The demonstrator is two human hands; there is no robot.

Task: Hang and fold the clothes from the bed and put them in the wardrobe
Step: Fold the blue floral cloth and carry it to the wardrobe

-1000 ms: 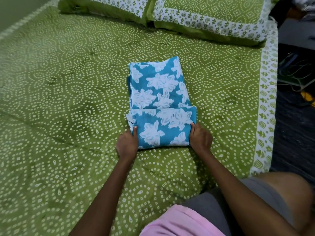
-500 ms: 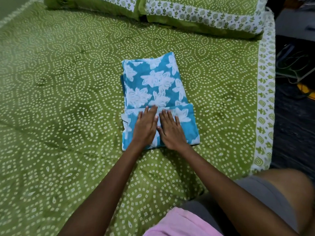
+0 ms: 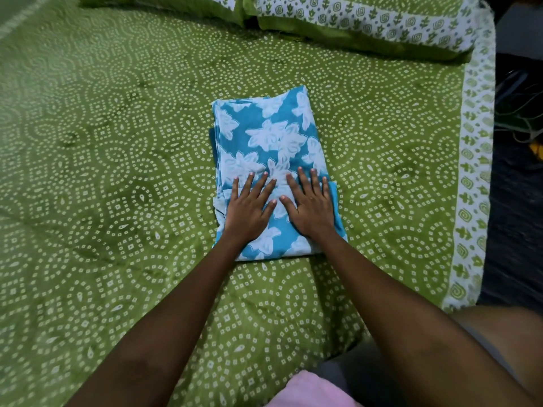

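A blue cloth with white flowers (image 3: 270, 136) lies folded in a narrow rectangle on the green patterned bed (image 3: 117, 177). Its near end is turned up over itself as a flap. My left hand (image 3: 249, 210) lies flat on the left part of that flap, fingers straight and spread. Beside it, my right hand (image 3: 311, 207) presses flat on the right part, fingers straight too. The fingertips of both reach just past the flap's far edge. Neither hand holds anything.
Two green pillows (image 3: 367, 27) with white patterned borders lie at the head of the bed. The bed's white-bordered right edge (image 3: 473, 177) drops to a dark floor with cables (image 3: 520, 124). A pink cloth (image 3: 311, 392) shows at the bottom.
My hands went from gripping the flap's two outer corners to lying flat on it side by side. They have since slid a little forward and apart over the fold.
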